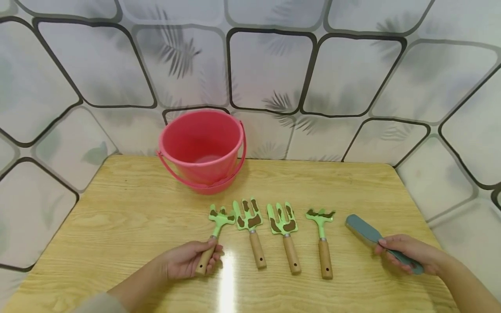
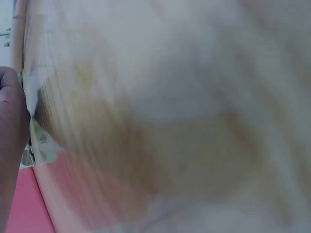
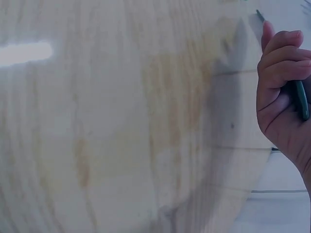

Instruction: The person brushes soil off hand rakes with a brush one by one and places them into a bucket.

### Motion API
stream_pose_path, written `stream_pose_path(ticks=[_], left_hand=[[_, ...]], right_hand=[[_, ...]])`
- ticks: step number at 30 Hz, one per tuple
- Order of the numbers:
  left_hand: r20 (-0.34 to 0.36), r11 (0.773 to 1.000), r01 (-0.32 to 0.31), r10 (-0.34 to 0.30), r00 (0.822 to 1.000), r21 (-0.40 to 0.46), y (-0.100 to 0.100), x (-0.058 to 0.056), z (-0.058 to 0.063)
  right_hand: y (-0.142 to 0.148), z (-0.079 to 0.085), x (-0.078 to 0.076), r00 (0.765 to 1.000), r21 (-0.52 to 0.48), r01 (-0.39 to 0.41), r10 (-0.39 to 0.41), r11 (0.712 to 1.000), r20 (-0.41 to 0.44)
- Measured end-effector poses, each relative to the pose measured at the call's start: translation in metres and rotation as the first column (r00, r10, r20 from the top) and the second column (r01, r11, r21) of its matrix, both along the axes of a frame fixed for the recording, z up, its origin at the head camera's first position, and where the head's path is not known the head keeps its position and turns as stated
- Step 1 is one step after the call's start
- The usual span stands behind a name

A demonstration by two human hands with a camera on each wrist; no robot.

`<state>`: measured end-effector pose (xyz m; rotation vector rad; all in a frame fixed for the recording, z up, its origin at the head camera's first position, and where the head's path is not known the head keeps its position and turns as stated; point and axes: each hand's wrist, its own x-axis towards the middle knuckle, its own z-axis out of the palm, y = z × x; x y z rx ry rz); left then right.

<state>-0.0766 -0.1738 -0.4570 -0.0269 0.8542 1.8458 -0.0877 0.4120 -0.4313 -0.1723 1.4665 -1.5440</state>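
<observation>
In the head view, my left hand grips the wooden handle of a small green hand rake with brown patches on its tines. My right hand holds a grey-blue tool with a long, flat, rounded end; its exact kind is unclear. Between the hands lie two green hand forks and another hand rake, all wooden-handled and brown-marked. The left wrist view catches only part of the left hand. Curled fingers of the right hand wrap a dark handle in the right wrist view.
A pink bucket stands upright at the back of the wooden table, its handle hanging down in front. Behind the table rises a patterned wall. Light glares off the tabletop near the left hand.
</observation>
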Motion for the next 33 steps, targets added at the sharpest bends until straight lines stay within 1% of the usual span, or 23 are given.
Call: stream_pose_path(ticks=[3,5,7,9,11,14,17,21,23,26,28,29,33], left_hand=[[0.029,0.994,-0.007,0.004,1.0,0.107,0.0,0.005,0.0],[0.031,0.989,0.005,-0.009,0.999,0.146,0.001,0.008,0.001],[0.02,0.986,0.021,-0.025,0.999,0.163,0.001,0.011,0.001],[0.011,0.985,0.025,-0.027,1.0,0.172,0.002,0.014,0.003],[0.002,0.983,0.029,-0.03,1.0,0.179,0.002,0.016,0.005],[-0.007,0.982,0.033,-0.032,0.999,0.185,0.002,0.018,0.009],[-0.023,0.988,0.034,-0.031,0.999,0.149,0.004,0.019,0.015],[-0.063,1.0,-0.004,0.006,0.998,0.021,0.011,0.021,0.024],[-0.077,0.998,-0.028,0.024,0.997,-0.05,0.016,0.022,0.028],[-0.081,0.992,-0.051,0.041,0.996,-0.119,0.026,0.025,0.034],[-0.063,0.988,-0.063,0.054,0.997,-0.138,0.031,0.026,0.038],[-0.043,0.988,-0.069,0.064,0.997,-0.137,0.034,0.026,0.04],[0.051,0.99,-0.103,0.108,0.993,-0.093,0.041,0.026,0.045]], right_hand=[[0.001,0.009,-0.001,1.0,-0.04,0.012,-0.013,0.999,-0.021],[0.001,0.016,-0.001,1.0,-0.077,0.017,-0.019,0.997,-0.024],[0.0,0.023,-0.002,0.999,-0.109,0.007,-0.011,0.994,-0.035],[-0.003,0.029,-0.003,0.999,-0.133,-0.013,0.007,0.991,-0.044],[-0.008,0.033,-0.005,0.998,-0.146,-0.032,0.023,0.989,-0.063],[-0.016,0.039,-0.008,0.995,-0.135,-0.05,0.037,0.99,-0.095],[-0.025,0.045,-0.01,0.992,-0.1,-0.047,0.034,0.994,-0.125],[-0.039,0.052,-0.012,0.99,-0.064,-0.038,0.029,0.997,-0.137],[-0.048,0.055,-0.013,0.99,-0.066,-0.039,0.03,0.997,-0.137],[-0.06,0.059,-0.014,0.988,-0.061,-0.052,0.043,0.997,-0.145],[-0.068,0.061,-0.014,0.985,-0.054,-0.067,0.058,0.996,-0.16],[-0.073,0.062,-0.015,0.983,-0.06,-0.077,0.066,0.995,-0.17],[-0.092,0.066,-0.016,0.974,-0.081,-0.108,0.089,0.991,-0.208]])
